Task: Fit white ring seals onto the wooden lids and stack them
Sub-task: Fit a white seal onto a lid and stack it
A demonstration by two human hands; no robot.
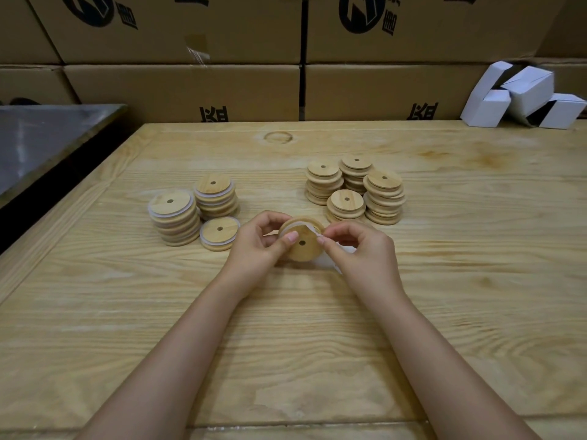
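Left hand [254, 246] gripping lid [301, 253], right hand [359, 252] pinching seal [308, 228] at two o'clock: we are stretching it on; next, likely seating it all round.

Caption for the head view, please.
Left hand and right hand fit a white ring seal onto a wooden lid; sealed stacks left, bare stacks right.

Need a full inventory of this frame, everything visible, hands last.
sealed lid stacks: 3, wood with white rings, left of centre
bare lid stacks: 4, wood, right of centre
held lid: 1, wood, between the hands
ring seal: 1, white, partly over held lid
table: 1, light wood, foreground
cardboard boxes: several, brown, behind table
cartons: several, white, back right
metal surface: 1, grey, far left
left hand: grips held lid
right hand: pinches ring seal
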